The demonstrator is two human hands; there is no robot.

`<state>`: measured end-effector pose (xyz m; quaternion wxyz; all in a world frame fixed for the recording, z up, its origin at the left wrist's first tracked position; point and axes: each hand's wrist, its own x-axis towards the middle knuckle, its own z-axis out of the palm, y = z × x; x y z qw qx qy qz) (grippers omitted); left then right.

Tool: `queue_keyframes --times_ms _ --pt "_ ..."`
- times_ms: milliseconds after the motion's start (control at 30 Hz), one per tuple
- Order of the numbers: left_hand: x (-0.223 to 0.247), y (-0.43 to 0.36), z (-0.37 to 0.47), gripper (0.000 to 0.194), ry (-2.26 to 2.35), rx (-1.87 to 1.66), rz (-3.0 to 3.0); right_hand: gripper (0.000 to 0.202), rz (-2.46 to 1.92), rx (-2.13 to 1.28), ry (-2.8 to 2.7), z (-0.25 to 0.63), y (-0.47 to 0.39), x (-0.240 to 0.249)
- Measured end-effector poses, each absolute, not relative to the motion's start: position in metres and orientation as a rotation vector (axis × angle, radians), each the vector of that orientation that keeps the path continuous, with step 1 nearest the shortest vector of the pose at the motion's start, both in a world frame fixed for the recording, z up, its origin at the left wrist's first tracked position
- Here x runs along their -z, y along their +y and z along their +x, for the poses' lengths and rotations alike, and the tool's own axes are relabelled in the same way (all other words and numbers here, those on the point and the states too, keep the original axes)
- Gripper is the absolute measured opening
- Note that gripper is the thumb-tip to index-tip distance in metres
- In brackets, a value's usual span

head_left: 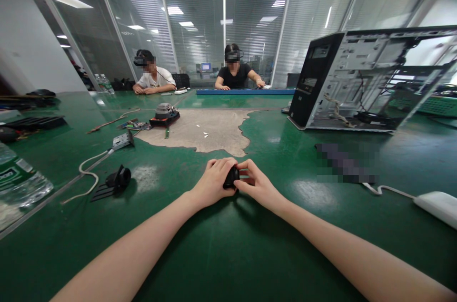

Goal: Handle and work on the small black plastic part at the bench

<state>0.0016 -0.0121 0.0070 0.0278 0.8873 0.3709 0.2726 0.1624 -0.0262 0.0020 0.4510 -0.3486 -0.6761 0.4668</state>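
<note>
Between my two hands is a small black rounded object (231, 177), held just above the green table (228, 254); its exact kind I cannot make out. My left hand (216, 179) is wrapped over its left side and top. From the right, the fingertips and thumb of my right hand (257, 182) press against it. Left of my hands lies a black plastic part (119, 177) with a round end and slotted fins. Beyond my hands, a bare tan patch (200, 133) shows in the green tabletop, with small white scraps on it.
An opened computer case (321, 83) stands at the right. A heatsink-like part (164, 114), a metal piece with a cable (123, 140) and a water bottle (21, 176) are at the left. A white adapter (437, 207) lies right. Two people (233, 71) sit across the table.
</note>
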Motion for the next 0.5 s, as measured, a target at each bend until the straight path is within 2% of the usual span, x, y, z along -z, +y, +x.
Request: queue_keyframes --times_ms 133,333,500 --pt "-0.0061 -0.0118 0.0025 0.051 1.154 -0.865 2.734 0.015 -0.874 -1.149 -1.647 0.162 -0.0235 0.0021" --pt "-0.0066 -0.0117 0.002 0.054 1.156 -0.85 2.732 0.023 -0.982 -1.146 -1.63 0.1617 -0.0214 0.0005" --pt "-0.0069 -0.0114 0.0014 0.055 1.138 -0.84 2.733 0.019 -0.888 -1.115 -1.7 0.1616 -0.026 -0.0031"
